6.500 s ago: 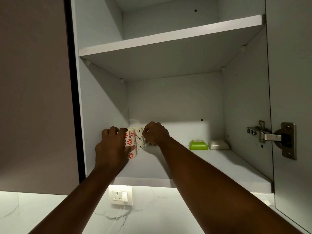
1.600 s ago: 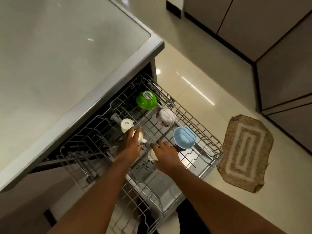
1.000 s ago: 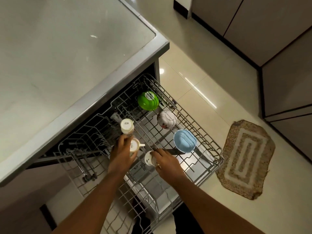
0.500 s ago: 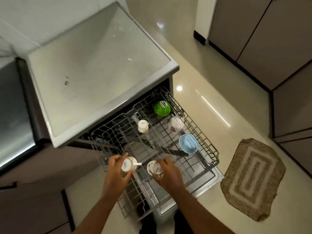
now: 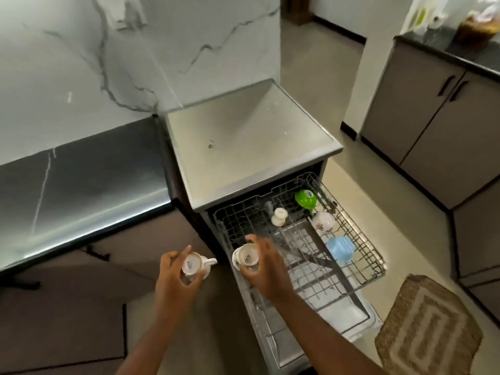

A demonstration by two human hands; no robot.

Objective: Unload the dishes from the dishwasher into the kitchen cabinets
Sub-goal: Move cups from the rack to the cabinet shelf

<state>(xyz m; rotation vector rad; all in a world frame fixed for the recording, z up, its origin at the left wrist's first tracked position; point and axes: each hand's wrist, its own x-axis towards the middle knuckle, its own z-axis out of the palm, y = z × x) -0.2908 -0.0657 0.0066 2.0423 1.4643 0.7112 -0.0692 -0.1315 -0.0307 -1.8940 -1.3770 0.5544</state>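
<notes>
My left hand (image 5: 176, 285) grips a white cup (image 5: 195, 266) upside down, its handle pointing right, to the left of the dishwasher. A second white cup (image 5: 246, 257), also upside down, is held by my right hand (image 5: 267, 272) over the near left corner of the pulled-out wire rack (image 5: 359, 269). In the rack stand a white cup (image 5: 278, 216), a green bowl (image 5: 305, 199), a flowered white cup (image 5: 322, 224) and a blue bowl (image 5: 340, 250).
The dishwasher's steel top (image 5: 243, 142) adjoins a dark counter (image 5: 81, 185) on the left under a marble wall. A woven mat (image 5: 427, 326) lies on the floor at the right. Brown lower cabinets (image 5: 433, 131) line the far right.
Both hands have lifted their cups out of the rack and moved left and toward me. The view has tilted up, and the counter and wall have come into sight.
</notes>
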